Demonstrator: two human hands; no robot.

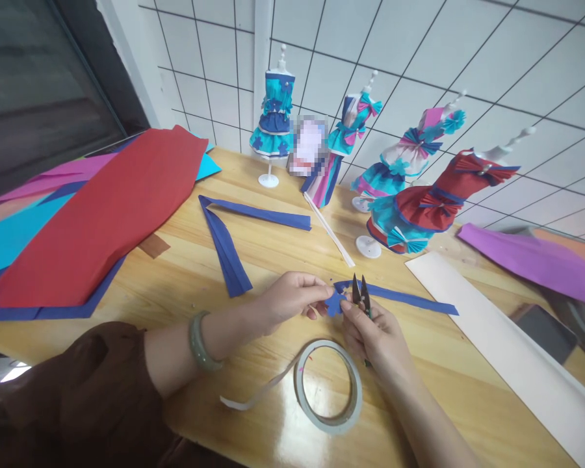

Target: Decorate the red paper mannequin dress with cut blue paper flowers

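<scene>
The left hand (297, 296) is pinching a blue flower-shaped piece (335, 304) at its nine o'clock edge, near the view's centre. The right hand (377, 331) is apparently pinching it at three o'clock while also holding snips (362, 294), blades parted and pointing toward twelve. A tape roll (329, 426) is lying at six. Handling the cut piece is seemingly underway; the next move is probably calling for steady fingertips and blades kept clear.

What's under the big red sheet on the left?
From under the red sheet peek a dark blue sheet, a light blue sheet, pink sheets and a brown piece. Anything under its middle is covered.
</scene>
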